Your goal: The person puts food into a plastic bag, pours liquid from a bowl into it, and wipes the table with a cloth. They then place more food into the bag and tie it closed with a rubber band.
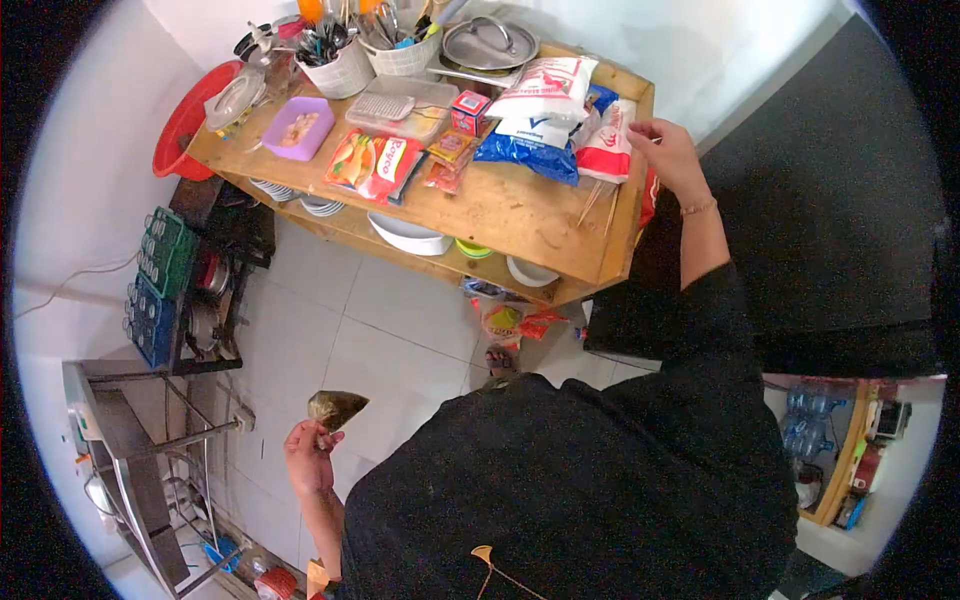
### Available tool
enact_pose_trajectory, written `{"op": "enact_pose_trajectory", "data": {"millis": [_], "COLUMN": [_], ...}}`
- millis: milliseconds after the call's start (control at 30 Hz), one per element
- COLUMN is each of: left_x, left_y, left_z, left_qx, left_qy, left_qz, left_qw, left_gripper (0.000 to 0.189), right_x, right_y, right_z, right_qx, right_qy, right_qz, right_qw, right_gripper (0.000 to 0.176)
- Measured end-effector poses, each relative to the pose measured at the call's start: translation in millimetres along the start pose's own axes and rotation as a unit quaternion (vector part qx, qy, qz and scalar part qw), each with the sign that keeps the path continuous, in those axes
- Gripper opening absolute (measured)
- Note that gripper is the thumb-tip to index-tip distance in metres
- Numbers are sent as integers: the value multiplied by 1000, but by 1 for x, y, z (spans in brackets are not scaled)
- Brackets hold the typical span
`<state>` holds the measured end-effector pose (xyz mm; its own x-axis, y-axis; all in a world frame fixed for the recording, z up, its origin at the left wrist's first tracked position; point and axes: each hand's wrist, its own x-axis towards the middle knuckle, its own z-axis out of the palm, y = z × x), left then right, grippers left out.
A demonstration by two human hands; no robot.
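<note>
My left hand (pixel 312 460), low and away from the shelf, pinches the gathered end of a small clear plastic bag (pixel 336 408) with dark greenish-brown contents. The bag's pointed corner faces right, over the tiled floor. At the right end of the wooden shelf (pixel 520 225), my right hand (pixel 668 155) has its fingers slightly bent and apart, beside a red and white packet (pixel 606 145). Its fingertips come close to that packet's edge; whether they touch cannot be made out. A white bag with red print (pixel 545 88) lies on a blue and white bag (pixel 530 145) nearby.
The shelf top also holds a purple container (pixel 298 128), a Royco packet (pixel 372 165), a clear box with a grater (pixel 400 108), a small red box (pixel 469 112), a lidded pan (pixel 490 45) and utensil pots (pixel 335 70). A dark cabinet (pixel 820 220) stands right.
</note>
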<state>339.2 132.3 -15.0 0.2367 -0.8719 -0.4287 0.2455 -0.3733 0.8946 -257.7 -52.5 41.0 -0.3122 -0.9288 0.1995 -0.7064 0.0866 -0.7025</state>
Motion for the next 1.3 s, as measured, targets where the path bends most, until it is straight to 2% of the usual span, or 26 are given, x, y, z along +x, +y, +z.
{"op": "enact_pose_trajectory", "data": {"millis": [67, 167, 267, 367, 467, 667, 767, 900, 1100, 1167, 1300], "left_x": [6, 9, 8, 6, 10, 6, 5, 3, 15, 17, 25], "left_y": [-1, -3, -6, -11, -21, -22, -23, -19, -27, -28, -31], "left_z": [-2, -2, 10, 10, -1, -5, -10, -6, -21, -21, -28], "left_qx": [-27, -70, -77, -72, -67, -72, -73, -63, -65, -71, -88], "left_qy": [18, 41, 68, 94, 84, 118, 123, 153, 115, 119, 130], "left_qz": [-2, 7, -14, -17, -18, -43, -52, -46, -25, -35, -39], "left_qw": [999, 997, 995, 993, 994, 989, 988, 985, 991, 990, 987], "left_gripper": [18, 17, 16, 15, 15, 14, 14, 14, 14, 14, 12], "right_x": [31, 57, 63, 77, 79, 82, 89, 86, 85, 89, 93], "right_y": [42, 64, 47, 63, 72, 77, 84, 78, 58, 69, 70], "right_z": [10, 30, 42, 62, 69, 77, 79, 79, 79, 84, 87], "right_qx": [-53, -191, -275, -425, -463, -472, -428, -425, -434, -420, -434], "right_qy": [0, -48, -77, -101, -84, -95, -104, -109, -96, -65, -73], "right_qz": [-28, -65, -56, -63, -58, -86, -42, -31, -5, 5, -12], "right_qw": [998, 978, 957, 897, 880, 872, 897, 898, 896, 905, 898], "right_gripper": [27, 29, 26, 23, 21, 20, 20, 20, 26, 28, 32]}}
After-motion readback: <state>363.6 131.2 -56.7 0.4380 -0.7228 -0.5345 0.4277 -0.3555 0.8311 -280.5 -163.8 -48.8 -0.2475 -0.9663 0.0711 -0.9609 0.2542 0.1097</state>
